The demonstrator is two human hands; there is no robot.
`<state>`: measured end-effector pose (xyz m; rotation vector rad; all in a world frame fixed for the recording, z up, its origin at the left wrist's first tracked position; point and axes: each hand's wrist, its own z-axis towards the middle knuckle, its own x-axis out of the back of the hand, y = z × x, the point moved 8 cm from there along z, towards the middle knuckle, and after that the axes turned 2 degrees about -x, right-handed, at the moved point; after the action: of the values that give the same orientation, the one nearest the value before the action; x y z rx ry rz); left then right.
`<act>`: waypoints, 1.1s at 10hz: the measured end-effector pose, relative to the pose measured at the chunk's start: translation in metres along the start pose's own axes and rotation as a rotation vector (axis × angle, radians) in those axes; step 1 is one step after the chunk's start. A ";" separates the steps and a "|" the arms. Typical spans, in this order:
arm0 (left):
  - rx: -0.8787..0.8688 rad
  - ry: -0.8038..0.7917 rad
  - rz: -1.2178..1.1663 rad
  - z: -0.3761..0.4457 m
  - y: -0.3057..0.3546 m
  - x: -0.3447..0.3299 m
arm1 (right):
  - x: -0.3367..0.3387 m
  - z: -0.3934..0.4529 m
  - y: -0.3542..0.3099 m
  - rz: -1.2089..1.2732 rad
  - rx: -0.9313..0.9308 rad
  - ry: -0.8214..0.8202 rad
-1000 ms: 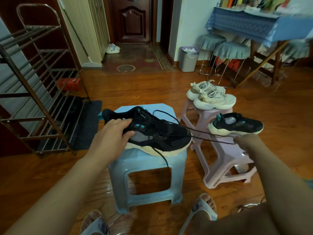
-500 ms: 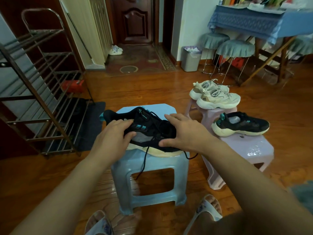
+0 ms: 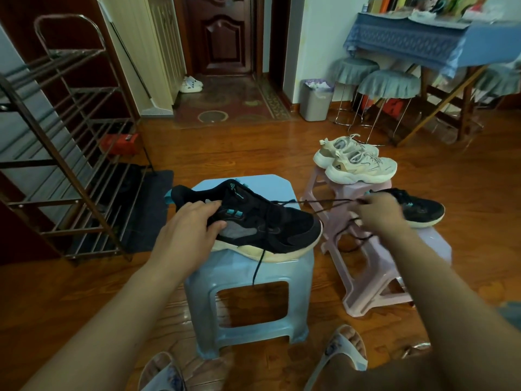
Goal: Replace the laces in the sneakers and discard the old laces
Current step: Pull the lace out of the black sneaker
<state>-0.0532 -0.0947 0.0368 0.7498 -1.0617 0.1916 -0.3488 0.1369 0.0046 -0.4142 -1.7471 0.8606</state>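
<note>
While the black sneaker (image 3: pixel 248 221) is lying on its sole across the blue stool (image 3: pixel 251 280), it is being pinned at the collar by the left hand (image 3: pixel 191 224), whose fingers are curled over the heel opening and gripping it. A black lace (image 3: pixel 324 204) is being drawn out sideways by the right hand (image 3: pixel 380 213), which is blurred but is judged to be pinching the strand where it runs taut from the eyelets; a slack loop is hanging below that hand and another end is dangling over the front of the stool. The second black sneaker (image 3: pixel 417 210) is sitting on the pink stool (image 3: pixel 366 277) just behind the right hand, with a cream pair (image 3: pixel 358 162) on a stool further back. A bin (image 3: pixel 314 101) for the old laces is standing well apart by the wall. Several risks are being run, by this reading: the shoe could be dragged off the stool if the pull outpaces the left grip, the lace could be snagged in an eyelet if it is hauled at an angle, and the neighbouring sneaker could be knocked off by the moving hand.
</note>
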 end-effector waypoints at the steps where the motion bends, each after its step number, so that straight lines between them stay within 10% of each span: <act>1: 0.001 0.004 -0.007 -0.002 0.002 0.000 | 0.035 0.012 0.062 0.524 -0.355 0.108; 2: 0.000 0.007 0.004 -0.001 0.002 0.000 | 0.036 0.007 0.027 0.956 -0.233 0.040; 4: -0.005 0.002 0.023 -0.003 0.002 -0.001 | -0.017 -0.060 -0.095 1.660 -0.001 -0.802; 6: -0.002 0.006 0.028 -0.004 0.003 -0.001 | -0.057 -0.071 -0.112 -0.374 0.645 -0.206; 7: -0.020 0.001 0.033 -0.004 0.005 0.000 | -0.086 -0.081 -0.103 -0.599 0.707 -0.336; 10: -0.018 0.023 0.045 -0.004 0.011 0.006 | -0.064 -0.067 -0.083 -0.592 0.710 -0.030; 11: -0.009 0.024 0.054 -0.005 0.012 0.006 | -0.017 -0.031 -0.050 -0.373 0.326 0.059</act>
<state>-0.0527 -0.0835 0.0458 0.7097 -1.0604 0.2415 -0.3069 0.1030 0.0335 0.1002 -1.5284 0.8309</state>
